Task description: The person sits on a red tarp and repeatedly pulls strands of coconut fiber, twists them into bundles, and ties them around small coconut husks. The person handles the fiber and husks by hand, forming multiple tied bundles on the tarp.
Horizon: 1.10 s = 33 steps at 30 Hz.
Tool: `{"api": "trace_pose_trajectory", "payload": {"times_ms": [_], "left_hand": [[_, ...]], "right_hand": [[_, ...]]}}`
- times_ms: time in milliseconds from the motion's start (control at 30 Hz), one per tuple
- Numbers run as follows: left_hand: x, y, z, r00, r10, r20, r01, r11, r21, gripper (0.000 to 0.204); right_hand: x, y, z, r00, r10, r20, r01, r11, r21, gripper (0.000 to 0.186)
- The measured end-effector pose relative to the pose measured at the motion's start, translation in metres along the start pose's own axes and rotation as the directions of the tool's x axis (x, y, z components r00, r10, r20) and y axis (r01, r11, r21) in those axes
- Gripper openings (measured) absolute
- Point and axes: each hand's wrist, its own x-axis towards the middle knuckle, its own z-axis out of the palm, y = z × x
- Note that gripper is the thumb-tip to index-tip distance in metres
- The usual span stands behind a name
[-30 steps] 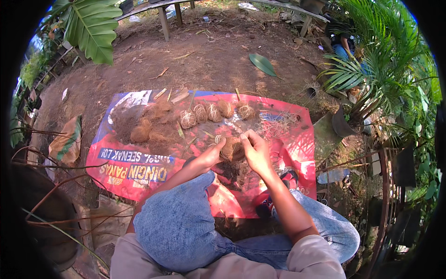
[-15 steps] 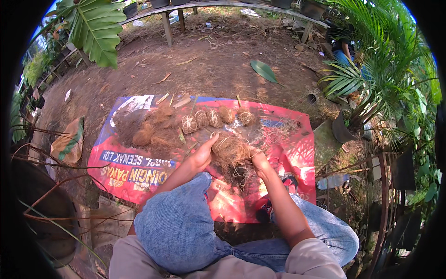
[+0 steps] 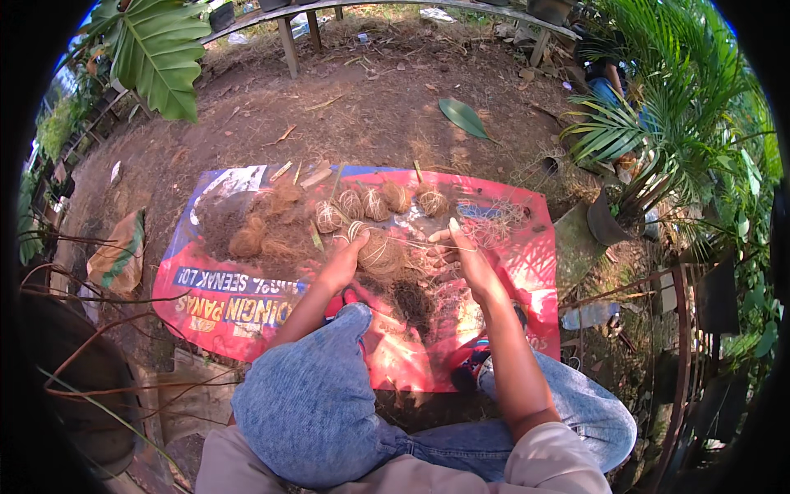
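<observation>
My left hand (image 3: 349, 255) grips a brown ball of coconut fibre (image 3: 383, 253) from its left side, with the thumb over the top. Pale string (image 3: 414, 242) is wound round the ball and runs taut to my right hand (image 3: 463, 253), which holds it between bent fingers a little apart from the ball. Just beyond stands a row of several string-wrapped fibre balls (image 3: 374, 205). Loose brown fibre (image 3: 262, 235) is heaped to their left, and a tangle of pale string (image 3: 499, 222) lies to the right. Dark crumbly stuff (image 3: 411, 303) sits below the held ball.
A red and blue printed sheet (image 3: 222, 325) lies on bare soil (image 3: 362, 136) under everything. Potted palms (image 3: 650, 140) crowd the right side. Thin dry stems (image 3: 99, 329) arch in from the left. A wooden bench (image 3: 288, 45) with pots crosses the back; a person (image 3: 609, 78) is at the far right.
My right hand has drawn away from the ball to the right, pulling string out. My left hand and the ball have shifted slightly left.
</observation>
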Motion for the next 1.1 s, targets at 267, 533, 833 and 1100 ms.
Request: {"api": "trace_pose_trajectory", "payload": {"times_ms": [267,533,833,1100], "left_hand": [[-0.003,-0.020,-0.010,0.985,-0.151,-0.089,0.096,0.890,-0.445,0.054],[-0.003,0.002,-0.034,0.994,-0.098,-0.047,0.040,0.733,-0.679,0.053],[-0.021,0.038,0.000,0.987,-0.071,0.144,0.141,0.814,-0.564,0.047],[-0.039,0.085,0.018,0.981,0.039,0.190,0.102,0.730,-0.676,0.051]], "right_hand": [[0.004,0.009,-0.080,0.978,-0.166,-0.125,0.191,0.482,0.855,0.077],[0.003,0.117,-0.198,0.985,0.048,-0.168,0.062,0.803,0.593,0.040],[0.022,0.068,-0.060,0.873,-0.476,0.109,0.362,0.482,-0.798,0.074],[-0.001,0.093,0.070,0.850,-0.516,0.106,0.508,0.748,-0.427,0.021]]}}
